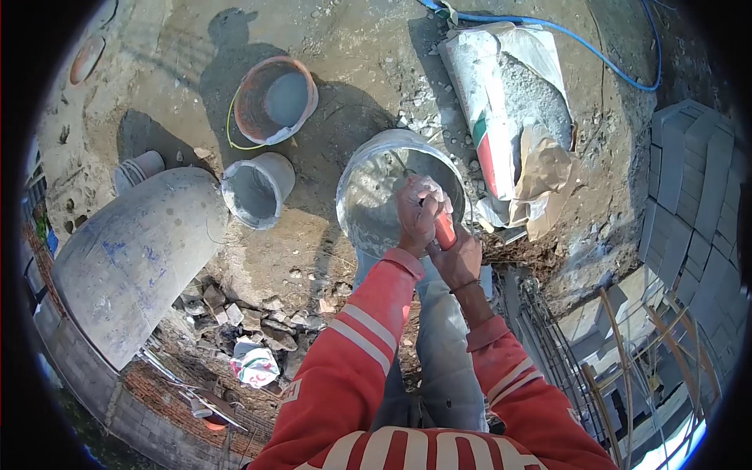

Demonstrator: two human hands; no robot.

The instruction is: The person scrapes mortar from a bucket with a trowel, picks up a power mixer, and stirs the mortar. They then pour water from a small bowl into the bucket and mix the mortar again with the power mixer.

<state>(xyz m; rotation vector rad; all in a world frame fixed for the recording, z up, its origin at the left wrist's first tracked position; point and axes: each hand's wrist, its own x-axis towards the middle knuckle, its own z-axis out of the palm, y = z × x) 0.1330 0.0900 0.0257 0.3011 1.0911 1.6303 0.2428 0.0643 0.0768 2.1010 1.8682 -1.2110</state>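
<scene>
A large whitish bucket (362, 168) of wet grey mix (380, 188) stands in front of my legs. Over its near right side, both my hands are closed on an orange-red tool (445, 232). My left hand (419, 207), smeared with pale mix, grips its upper end. My right hand (457, 260) is wrapped around it lower down, nearer my body. The hands hide most of the tool, and its kind cannot be made out. To the right lies a torn-open bag of grey powder (535, 98).
Left of the bucket stand a smaller white bucket (280, 174) and an orange bucket (305, 117) with a yellow handle. A big grey rounded form (141, 251) lies farther left. Broken stones (274, 333) are near my feet, and a blue hose (564, 31) runs along the top right.
</scene>
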